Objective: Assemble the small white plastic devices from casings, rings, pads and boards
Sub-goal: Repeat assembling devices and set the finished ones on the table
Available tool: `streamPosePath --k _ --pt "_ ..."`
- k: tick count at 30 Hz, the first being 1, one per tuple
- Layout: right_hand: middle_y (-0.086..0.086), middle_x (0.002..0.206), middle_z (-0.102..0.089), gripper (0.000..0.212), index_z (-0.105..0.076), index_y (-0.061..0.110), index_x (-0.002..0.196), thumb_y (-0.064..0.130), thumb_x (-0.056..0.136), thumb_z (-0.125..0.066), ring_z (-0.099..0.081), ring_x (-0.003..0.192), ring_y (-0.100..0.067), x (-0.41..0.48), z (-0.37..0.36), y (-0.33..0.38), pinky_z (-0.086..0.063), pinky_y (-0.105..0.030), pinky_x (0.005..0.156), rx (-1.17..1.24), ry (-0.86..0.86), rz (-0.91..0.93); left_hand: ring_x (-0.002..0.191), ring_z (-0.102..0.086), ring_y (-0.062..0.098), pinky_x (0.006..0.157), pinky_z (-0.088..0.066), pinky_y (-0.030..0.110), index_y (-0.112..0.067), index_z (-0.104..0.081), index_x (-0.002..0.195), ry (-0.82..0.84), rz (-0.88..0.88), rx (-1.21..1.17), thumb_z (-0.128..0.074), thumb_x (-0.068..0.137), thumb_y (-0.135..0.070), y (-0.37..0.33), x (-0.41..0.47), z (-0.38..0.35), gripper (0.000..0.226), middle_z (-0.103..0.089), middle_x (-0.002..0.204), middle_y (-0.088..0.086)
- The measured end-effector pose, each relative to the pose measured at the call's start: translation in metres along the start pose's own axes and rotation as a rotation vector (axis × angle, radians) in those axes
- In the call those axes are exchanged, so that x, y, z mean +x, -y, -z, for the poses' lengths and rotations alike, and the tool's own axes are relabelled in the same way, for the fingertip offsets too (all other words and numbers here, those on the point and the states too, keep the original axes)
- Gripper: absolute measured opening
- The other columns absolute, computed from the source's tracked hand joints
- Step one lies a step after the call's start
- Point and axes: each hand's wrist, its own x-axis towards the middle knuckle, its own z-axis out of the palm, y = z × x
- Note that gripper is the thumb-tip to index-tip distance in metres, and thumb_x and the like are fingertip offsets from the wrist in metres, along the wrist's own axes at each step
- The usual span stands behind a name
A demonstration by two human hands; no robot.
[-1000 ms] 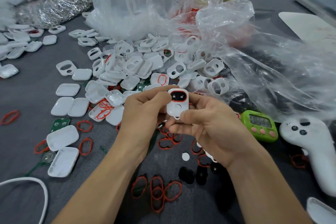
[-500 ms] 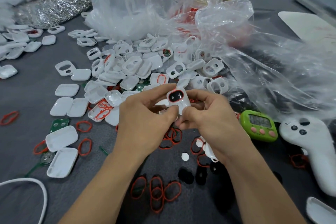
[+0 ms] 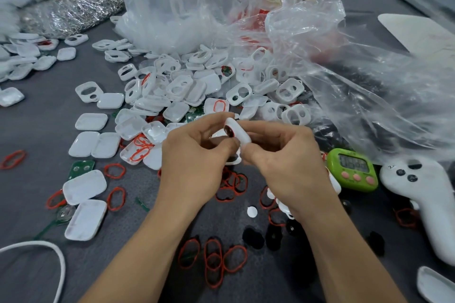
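Observation:
A small white device [image 3: 236, 133] with a red-rimmed dark window is held above the table's middle, turned on edge with its face to the left. My left hand [image 3: 197, 155] pinches it from the left and my right hand [image 3: 283, 157] grips it from the right. My right hand also keeps some white parts [image 3: 283, 206] tucked under its palm. Behind lies a heap of white casings [image 3: 187, 91]. Red rings [image 3: 214, 261] and black pads [image 3: 261, 236] are scattered on the grey table in front of me. A green board [image 3: 80, 167] lies at the left.
A crumpled clear plastic bag [image 3: 320, 56] covers the right back. A green timer [image 3: 352, 170] and a white controller [image 3: 423, 194] sit at the right. A pile of metal rings [image 3: 69, 12] lies at the far left. A white cable [image 3: 49, 253] curves at the lower left.
The device has been turned from facing me to standing on edge, and both hands have closed in around it and shifted slightly upward.

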Motion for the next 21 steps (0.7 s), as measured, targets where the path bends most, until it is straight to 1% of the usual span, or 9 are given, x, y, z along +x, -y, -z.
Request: streamPosePath --k 2,5,8,10,12,15,17,19,21 --pt "0.010 0.090 -0.080 0.039 -0.081 0.033 0.107 0.005 0.081 -0.073 -0.077 0.089 -0.011 0.000 0.000 0.001 -0.063 -0.040 0.085 0.049 -0.002 0.005 0.084 -0.076 0.003 0.069 -0.057 0.016 -0.040 -0.077 0.099 -0.001 -0.035 -0.010 -0.079 0.079 -0.005 -0.001 0.000 0.000 0.041 -0.078 0.096 -0.020" --pt "0.008 0.084 -0.080 0.041 -0.082 0.036 0.101 0.003 0.080 -0.070 -0.078 0.080 -0.015 -0.002 -0.002 -0.001 -0.065 -0.042 0.077 0.042 -0.008 0.001 0.082 -0.074 -0.004 0.069 -0.053 0.009 -0.051 -0.075 0.091 -0.028 -0.097 0.046 -0.080 0.077 -0.008 -0.004 -0.007 0.000 0.046 -0.076 0.090 -0.027" --pt "0.012 0.081 -0.079 0.038 -0.080 0.042 0.095 0.010 0.082 -0.064 -0.078 0.076 -0.013 -0.004 -0.010 -0.003 -0.065 -0.043 0.075 -0.046 -0.022 0.016 0.075 -0.072 -0.008 0.066 -0.052 0.006 -0.059 -0.073 0.080 -0.091 -0.113 0.099 -0.082 0.075 -0.007 -0.005 -0.012 -0.002 0.054 -0.072 0.080 -0.034" --pt "0.014 0.081 -0.079 0.034 -0.077 0.041 0.099 0.018 0.083 -0.059 -0.077 0.076 -0.013 -0.005 -0.016 -0.003 -0.064 -0.044 0.075 -0.085 -0.027 0.027 0.072 -0.070 -0.011 0.063 -0.048 0.002 -0.065 -0.069 0.075 -0.144 -0.115 0.122 -0.084 0.074 -0.008 -0.005 -0.014 -0.005 0.059 -0.069 0.075 -0.038" --pt "0.015 0.081 -0.079 0.030 -0.078 0.035 0.100 0.020 0.084 -0.057 -0.077 0.075 -0.013 -0.004 -0.017 -0.003 -0.064 -0.043 0.074 -0.064 -0.037 0.027 0.072 -0.070 -0.012 0.062 -0.047 0.001 -0.061 -0.070 0.076 -0.173 -0.119 0.103 -0.085 0.074 -0.008 -0.003 -0.014 -0.006 0.055 -0.070 0.075 -0.036" --pt "0.015 0.081 -0.079 0.031 -0.080 0.029 0.100 0.015 0.084 -0.057 -0.077 0.072 -0.007 -0.006 -0.016 -0.003 -0.065 -0.034 0.071 -0.055 -0.038 0.019 0.072 -0.071 -0.009 0.062 -0.050 0.004 -0.045 -0.076 0.081 -0.141 -0.110 0.127 -0.085 0.073 -0.009 -0.001 -0.012 -0.004 0.038 -0.073 0.077 -0.031" --pt "0.014 0.082 -0.079 0.032 -0.080 0.027 0.102 0.013 0.085 -0.057 -0.076 0.074 -0.007 -0.007 -0.013 -0.006 -0.065 -0.036 0.074 -0.143 -0.027 0.024 0.073 -0.071 -0.008 0.067 -0.054 0.010 -0.041 -0.079 0.083 -0.100 -0.100 0.175 -0.085 0.071 -0.015 0.000 -0.010 -0.002 0.029 -0.074 0.077 -0.029" --pt "0.012 0.083 -0.079 0.034 -0.079 0.026 0.107 0.010 0.086 -0.057 -0.076 0.076 -0.009 -0.007 -0.010 -0.009 -0.064 -0.039 0.077 -0.220 -0.024 0.018 0.075 -0.071 -0.011 0.073 -0.058 0.018 -0.040 -0.080 0.086 -0.080 -0.098 0.237 -0.082 0.069 -0.025 -0.001 -0.012 -0.001 0.023 -0.073 0.077 -0.031" --pt "0.009 0.085 -0.079 0.037 -0.077 0.029 0.112 0.011 0.085 -0.058 -0.076 0.078 -0.010 -0.007 -0.009 -0.009 -0.064 -0.039 0.079 -0.242 -0.016 -0.006 0.072 -0.070 -0.011 0.073 -0.060 0.025 -0.038 -0.080 0.084 -0.091 -0.093 0.279 -0.078 0.068 -0.035 -0.002 -0.014 -0.002 0.017 -0.072 0.073 -0.031"
